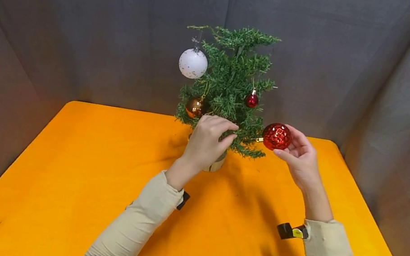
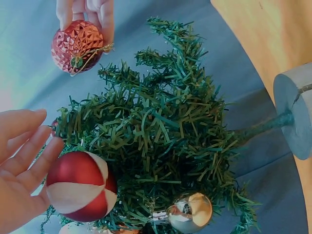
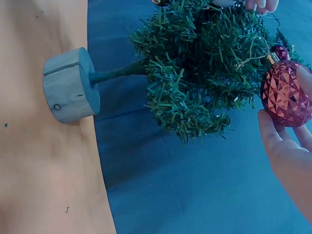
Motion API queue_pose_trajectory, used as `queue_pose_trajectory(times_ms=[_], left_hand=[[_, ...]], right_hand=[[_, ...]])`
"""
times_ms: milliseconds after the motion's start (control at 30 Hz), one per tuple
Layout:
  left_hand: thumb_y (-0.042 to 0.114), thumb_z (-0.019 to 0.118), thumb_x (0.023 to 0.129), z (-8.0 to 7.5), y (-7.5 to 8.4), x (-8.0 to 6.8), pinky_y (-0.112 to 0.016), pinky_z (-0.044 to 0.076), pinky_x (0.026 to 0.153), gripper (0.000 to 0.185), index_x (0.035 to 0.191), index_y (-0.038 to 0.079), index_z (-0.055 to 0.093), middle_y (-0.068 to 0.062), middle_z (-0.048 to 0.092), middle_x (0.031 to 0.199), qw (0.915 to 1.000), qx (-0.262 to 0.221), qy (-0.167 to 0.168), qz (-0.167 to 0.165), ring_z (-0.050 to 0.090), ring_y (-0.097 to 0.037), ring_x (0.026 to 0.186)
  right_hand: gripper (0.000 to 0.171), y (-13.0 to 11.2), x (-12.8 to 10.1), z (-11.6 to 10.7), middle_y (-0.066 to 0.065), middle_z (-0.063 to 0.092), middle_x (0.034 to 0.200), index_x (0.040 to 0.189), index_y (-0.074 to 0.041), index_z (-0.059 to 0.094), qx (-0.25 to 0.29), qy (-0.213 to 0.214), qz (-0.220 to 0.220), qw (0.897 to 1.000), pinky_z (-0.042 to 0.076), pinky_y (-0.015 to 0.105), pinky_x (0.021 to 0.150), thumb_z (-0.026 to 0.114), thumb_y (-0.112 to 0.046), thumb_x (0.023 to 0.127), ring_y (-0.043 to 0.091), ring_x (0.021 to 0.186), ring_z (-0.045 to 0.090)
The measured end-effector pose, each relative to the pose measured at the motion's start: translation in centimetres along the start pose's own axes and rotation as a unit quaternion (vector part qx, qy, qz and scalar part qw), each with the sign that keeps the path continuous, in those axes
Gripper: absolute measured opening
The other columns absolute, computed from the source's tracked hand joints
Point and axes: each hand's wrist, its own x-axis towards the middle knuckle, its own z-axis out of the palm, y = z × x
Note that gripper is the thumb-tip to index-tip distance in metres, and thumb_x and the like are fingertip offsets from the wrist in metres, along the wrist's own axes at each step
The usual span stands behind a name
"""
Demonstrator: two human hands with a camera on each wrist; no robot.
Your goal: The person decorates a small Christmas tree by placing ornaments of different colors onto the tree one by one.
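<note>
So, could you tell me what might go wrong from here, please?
The faceted red bauble sits only on the right hand's fingertips, so it could slip onto the orange table. The left hand reaches into the small tree's lower branches, and a nudge might tip it or shake the white bauble loose.
</note>
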Motion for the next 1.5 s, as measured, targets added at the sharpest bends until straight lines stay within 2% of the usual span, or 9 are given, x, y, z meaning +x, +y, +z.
queue_pose_trajectory(times_ms=[167, 333, 500, 600, 700, 933, 1100, 1300, 1500], left_hand=[[0.004, 0.069, 0.077, 0.1, 0.2, -0.2, -0.032, 0.041, 0.082, 0.012, 0.088, 0.003, 0.07, -0.006, 0.067, 0.086, 0.9997, 0.002, 0.021, 0.007, 0.059, -0.019, 0.083], [0.003, 0.071, 0.074, 0.4, 0.5, -0.6, -0.031, 0.04, 0.076, 0.011, 0.085, 0.004, 0.07, -0.005, 0.067, 0.083, 0.9981, 0.001, 0.058, 0.022, 0.059, -0.019, 0.081], [0.0, 0.071, 0.073, 0.8, 0.9, -1.2, -0.027, 0.042, 0.076, 0.011, 0.084, 0.002, 0.069, -0.006, 0.066, 0.083, 0.9961, -0.031, 0.08, 0.023, 0.06, -0.018, 0.079], [-0.001, 0.07, 0.073, 1.1, 1.1, -1.6, -0.022, 0.044, 0.073, 0.012, 0.085, 0.0, 0.069, -0.008, 0.066, 0.084, 0.9954, -0.056, 0.076, 0.014, 0.06, -0.017, 0.075], [0.001, 0.07, 0.074, 1.5, 1.3, -2.0, -0.017, 0.044, 0.064, 0.012, 0.086, 0.0, 0.069, -0.008, 0.066, 0.084, 0.9948, -0.073, 0.071, 0.001, 0.058, -0.015, 0.07], [0.004, 0.072, 0.074, 2.2, 1.4, -2.6, -0.014, 0.039, 0.051, 0.013, 0.087, 0.002, 0.069, -0.006, 0.064, 0.077, 0.9937, -0.08, 0.069, -0.037, 0.052, -0.009, 0.056], [0.005, 0.072, 0.074, 2.7, 1.3, -2.6, -0.02, 0.044, 0.052, 0.016, 0.088, -0.001, 0.067, -0.009, 0.064, 0.078, 0.9894, -0.12, 0.06, -0.056, 0.055, -0.013, 0.058], [0.011, 0.07, 0.077, 3.6, 1.3, -2.8, -0.019, 0.047, 0.058, 0.022, 0.092, -0.004, 0.065, -0.011, 0.065, 0.085, 0.9838, -0.155, 0.021, -0.089, 0.057, -0.015, 0.064], [0.011, 0.068, 0.08, 3.8, 1.4, -2.6, -0.017, 0.045, 0.056, 0.018, 0.092, -0.003, 0.066, -0.01, 0.065, 0.083, 0.9829, -0.155, 0.028, -0.096, 0.056, -0.013, 0.063]], right_hand=[[0.049, 0.2, 0.0, 0.1, 0.01, 0.055, 0.11, 0.119, -0.003, 0.053, 0.003, 0.002, 0.001, 1.0, 0.046, 0.025, 0.081, 0.053, 0.022, 0.077, 0.019, 0.095, 0.054], [0.049, 0.3, 0.0, 0.3, 0.01, 0.055, 0.11, 0.119, -0.002, 0.053, 0.002, 0.001, -0.002, 1.0, 0.046, 0.025, 0.08, 0.053, 0.022, 0.077, 0.019, 0.095, 0.054], [0.049, 0.3, 0.0, 0.5, 0.01, 0.055, 0.111, 0.12, -0.002, 0.052, 0.007, 0.0, -0.005, 1.0, 0.046, 0.025, 0.081, 0.055, 0.021, 0.076, 0.019, 0.096, 0.054], [0.05, 0.4, 0.1, 0.7, 0.01, 0.055, 0.111, 0.12, -0.002, 0.052, 0.011, -0.003, -0.003, 1.0, 0.046, 0.025, 0.081, 0.056, 0.021, 0.076, 0.019, 0.096, 0.054], [0.05, 0.4, 0.0, 0.9, 0.01, 0.054, 0.111, 0.12, -0.003, 0.052, 0.017, -0.005, -0.002, 1.0, 0.046, 0.025, 0.081, 0.056, 0.021, 0.076, 0.019, 0.096, 0.054], [0.051, 0.3, -0.1, 1.3, 0.01, 0.054, 0.112, 0.12, -0.003, 0.051, 0.022, -0.007, -0.008, 1.0, 0.046, 0.025, 0.082, 0.056, 0.021, 0.075, 0.019, 0.098, 0.054], [0.051, 0.2, -0.1, 1.5, 0.011, 0.053, 0.113, 0.121, -0.002, 0.051, 0.03, -0.01, -0.009, 0.999, 0.045, 0.026, 0.083, 0.056, 0.022, 0.075, 0.02, 0.099, 0.053], [0.051, 0.3, -0.1, 1.8, 0.011, 0.053, 0.113, 0.121, -0.003, 0.051, 0.026, -0.017, -0.011, 0.999, 0.045, 0.026, 0.083, 0.058, 0.019, 0.076, 0.02, 0.099, 0.053], [0.05, 0.5, -0.3, 1.9, 0.01, 0.053, 0.113, 0.121, -0.003, 0.051, 0.031, -0.022, -0.006, 0.999, 0.045, 0.026, 0.083, 0.059, 0.017, 0.076, 0.019, 0.098, 0.053]])
